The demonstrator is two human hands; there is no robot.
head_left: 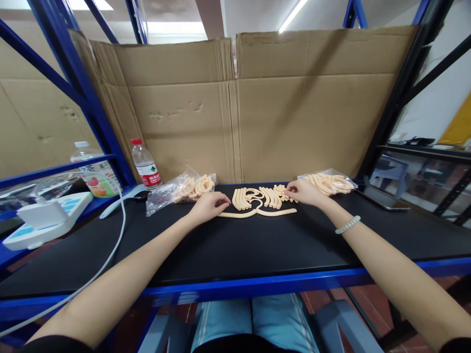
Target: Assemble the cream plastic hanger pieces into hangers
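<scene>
Cream-coloured, thick, cord-like pieces lie flat on the black tabletop in front of me. They include a row of curved strips [242, 199], a ring-shaped piece [253, 194], another row of slanted strips [270, 197] and a long wavy strip [275, 213] along the near side. My left hand [209, 207] is closed in a pinch just above the left end of the wavy strip; whether anything is between the fingers is hidden. At the right, my right hand [304, 191] pinches over a cluster of small knobbly pieces [280, 190], its fingertips touching them.
A clear bag of similar pieces [198, 186] lies left, another bag [329, 182] right. Behind the left bag stands a red-capped water bottle [147, 166]. A white cable [119, 235] crosses the left side near a power strip [69, 215]. Cardboard [176, 117] walls the back. A phone-like slab [384, 198] lies right.
</scene>
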